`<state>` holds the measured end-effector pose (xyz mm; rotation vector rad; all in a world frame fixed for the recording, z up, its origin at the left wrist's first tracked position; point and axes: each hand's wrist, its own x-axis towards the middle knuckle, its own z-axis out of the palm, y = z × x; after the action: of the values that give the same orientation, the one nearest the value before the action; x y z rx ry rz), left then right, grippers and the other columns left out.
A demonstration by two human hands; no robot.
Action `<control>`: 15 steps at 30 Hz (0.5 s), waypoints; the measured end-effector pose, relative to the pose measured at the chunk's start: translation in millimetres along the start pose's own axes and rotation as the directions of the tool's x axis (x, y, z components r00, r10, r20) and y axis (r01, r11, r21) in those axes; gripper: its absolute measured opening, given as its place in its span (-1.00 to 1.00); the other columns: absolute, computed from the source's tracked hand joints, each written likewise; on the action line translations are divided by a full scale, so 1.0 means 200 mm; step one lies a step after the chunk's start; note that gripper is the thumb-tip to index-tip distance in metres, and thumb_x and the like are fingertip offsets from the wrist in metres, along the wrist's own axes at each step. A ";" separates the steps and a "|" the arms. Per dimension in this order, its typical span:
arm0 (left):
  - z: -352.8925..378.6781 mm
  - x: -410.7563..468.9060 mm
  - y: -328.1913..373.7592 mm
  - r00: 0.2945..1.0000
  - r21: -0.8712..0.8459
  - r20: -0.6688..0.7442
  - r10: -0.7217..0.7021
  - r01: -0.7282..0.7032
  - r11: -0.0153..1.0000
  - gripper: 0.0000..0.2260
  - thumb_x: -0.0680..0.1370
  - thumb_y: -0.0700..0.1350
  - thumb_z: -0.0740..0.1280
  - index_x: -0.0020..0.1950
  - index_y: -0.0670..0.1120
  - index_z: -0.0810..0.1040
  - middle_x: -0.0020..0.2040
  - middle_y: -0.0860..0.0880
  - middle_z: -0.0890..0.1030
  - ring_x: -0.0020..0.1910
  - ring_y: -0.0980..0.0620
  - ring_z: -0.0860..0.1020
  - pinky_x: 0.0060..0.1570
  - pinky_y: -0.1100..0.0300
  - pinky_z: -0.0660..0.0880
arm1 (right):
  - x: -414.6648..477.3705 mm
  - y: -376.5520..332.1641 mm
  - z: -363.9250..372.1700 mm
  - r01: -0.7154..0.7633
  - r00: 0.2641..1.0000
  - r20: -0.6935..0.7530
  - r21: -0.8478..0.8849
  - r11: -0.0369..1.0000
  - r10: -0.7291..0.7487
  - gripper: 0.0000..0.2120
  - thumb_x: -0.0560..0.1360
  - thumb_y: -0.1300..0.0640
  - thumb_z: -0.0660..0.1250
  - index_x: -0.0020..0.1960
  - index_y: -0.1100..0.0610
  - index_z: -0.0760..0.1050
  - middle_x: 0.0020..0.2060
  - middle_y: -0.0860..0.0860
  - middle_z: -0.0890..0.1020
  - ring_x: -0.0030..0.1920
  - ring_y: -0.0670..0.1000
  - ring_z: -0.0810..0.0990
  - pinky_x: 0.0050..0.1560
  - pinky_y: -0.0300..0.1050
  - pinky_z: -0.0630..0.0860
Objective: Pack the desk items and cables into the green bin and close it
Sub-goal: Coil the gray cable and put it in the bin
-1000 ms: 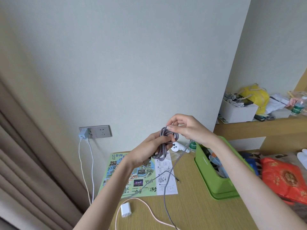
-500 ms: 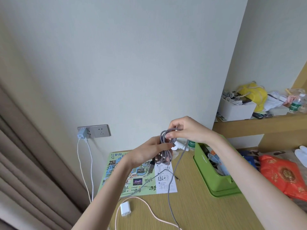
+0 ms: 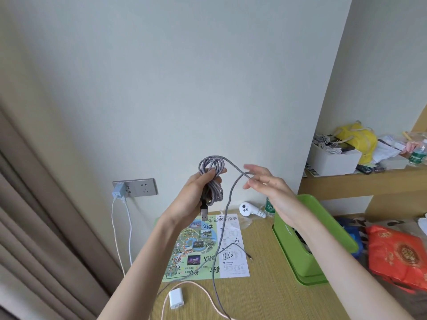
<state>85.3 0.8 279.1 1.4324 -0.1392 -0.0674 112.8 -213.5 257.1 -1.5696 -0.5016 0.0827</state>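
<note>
The right hand (image 3: 268,188) has swung off the coil toward 3 o'clock, pinching the loose strand of the grey cable (image 3: 216,194) that the left hand (image 3: 194,199) grips bunched, so another wrap likely precedes dropping it into the green bin (image 3: 291,241) at 4 o'clock.

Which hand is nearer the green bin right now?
Right. The right hand is up by the green bin's far left corner, pinching a strand of the gray cable. The left hand is farther left, over the leaflet, gripping the cable's coil.
</note>
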 end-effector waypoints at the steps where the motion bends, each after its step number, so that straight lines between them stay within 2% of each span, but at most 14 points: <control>1: 0.00 0.00 0.00 1.000 -0.007 -0.012 0.000 0.000 1.000 -0.76 0.65 -0.07 0.19 0.12 -0.08 0.63 -0.24 0.04 0.49 -0.36 0.08 0.45 -0.31 0.12 0.21 | 0.00 -0.01 0.00 0.040 0.999 -0.034 -0.048 0.998 -0.042 -0.84 0.50 0.04 0.36 -0.15 0.08 0.68 0.38 -0.21 0.43 0.38 -0.26 0.34 0.32 -0.18 0.25; 3: 0.01 0.00 0.01 0.999 -0.008 -0.039 -0.005 0.005 1.000 -0.76 0.65 -0.08 0.18 0.11 -0.08 0.63 -0.24 0.03 0.49 -0.36 0.09 0.47 -0.29 0.13 0.27 | 0.01 -0.05 -0.01 0.105 0.992 -0.067 -0.044 0.993 -0.108 -0.82 0.52 0.12 0.34 -0.18 0.12 0.67 0.39 -0.20 0.43 0.41 -0.24 0.31 0.25 -0.21 0.21; 5: 0.01 0.00 0.02 0.998 -0.013 -0.055 -0.012 0.012 1.000 -0.76 0.65 -0.09 0.18 0.11 -0.09 0.62 -0.25 0.04 0.50 -0.38 0.09 0.47 -0.31 0.15 0.32 | 0.01 -0.11 0.00 0.149 0.986 -0.068 -0.023 0.989 -0.150 -0.79 0.54 0.11 0.31 -0.21 0.11 0.66 0.23 -0.05 0.61 0.34 -0.13 0.46 0.25 -0.15 0.24; 7: 0.01 0.00 0.04 0.998 -0.042 -0.063 -0.013 0.010 0.999 -0.77 0.66 -0.09 0.17 0.10 -0.10 0.61 -0.26 0.04 0.50 -0.37 0.08 0.46 -0.30 0.18 0.32 | 0.01 -0.16 0.03 0.182 0.978 -0.097 -0.036 0.983 -0.185 -0.73 0.56 0.06 0.28 -0.18 0.17 0.65 -0.10 0.08 0.72 0.05 -0.01 0.65 0.19 -0.16 0.36; 8: 0.02 0.00 0.05 0.997 -0.067 -0.070 -0.013 0.009 0.998 -0.77 0.66 -0.09 0.17 0.10 -0.11 0.59 -0.25 0.03 0.50 -0.34 0.07 0.46 -0.27 0.17 0.30 | 0.02 -0.18 0.05 0.196 0.974 -0.110 -0.039 0.980 -0.199 -0.70 0.57 0.04 0.26 -0.17 0.23 0.62 -0.28 0.13 0.68 -0.16 0.03 0.66 0.13 -0.15 0.45; 10: 0.02 0.01 0.09 0.997 -0.122 -0.076 -0.008 -0.001 0.993 -0.79 0.66 -0.09 0.16 0.07 -0.12 0.56 -0.22 0.03 0.51 -0.28 0.06 0.46 -0.22 0.16 0.31 | 0.03 -0.20 0.10 0.178 0.977 -0.122 -0.008 0.984 -0.177 -0.67 0.58 0.05 0.23 -0.15 0.29 0.57 -0.52 0.13 0.47 -0.48 0.02 0.48 -0.10 0.01 0.56; 11: 0.03 0.01 0.12 0.998 -0.154 -0.066 0.005 -0.015 0.988 -0.80 0.67 -0.10 0.15 0.05 -0.12 0.54 -0.21 0.02 0.52 -0.26 0.07 0.48 -0.21 0.17 0.35 | 0.04 -0.20 0.12 0.155 0.981 -0.120 0.012 0.988 -0.152 -0.68 0.61 0.07 0.21 -0.14 0.30 0.55 -0.57 0.10 0.39 -0.56 -0.03 0.37 -0.28 0.02 0.52; 13: 0.04 0.01 0.17 0.998 -0.210 -0.045 0.040 -0.049 0.976 -0.79 0.67 -0.12 0.12 -0.01 -0.12 0.52 -0.19 0.01 0.57 -0.18 0.09 0.56 -0.18 0.21 0.46 | 0.05 -0.18 0.16 0.112 0.990 -0.086 0.039 0.993 -0.109 -0.69 0.64 0.11 0.16 -0.14 0.27 0.52 -0.60 0.04 0.33 -0.62 -0.07 0.25 -0.52 -0.17 0.30; 15: 0.05 0.00 0.20 0.998 -0.264 -0.039 0.059 -0.067 0.962 -0.75 0.68 -0.13 0.09 -0.01 -0.16 0.54 -0.09 -0.03 0.65 -0.02 0.07 0.62 -0.02 0.18 0.53 | 0.05 -0.17 0.21 0.083 0.996 -0.017 0.053 0.995 -0.082 -0.70 0.65 0.11 0.13 -0.13 0.26 0.49 -0.62 0.02 0.31 -0.62 -0.07 0.18 -0.60 -0.29 0.13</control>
<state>83.2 -4.1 319.7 1.1601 -0.1445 -0.0108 97.4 -172.1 288.5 -1.4942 -0.5477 0.0207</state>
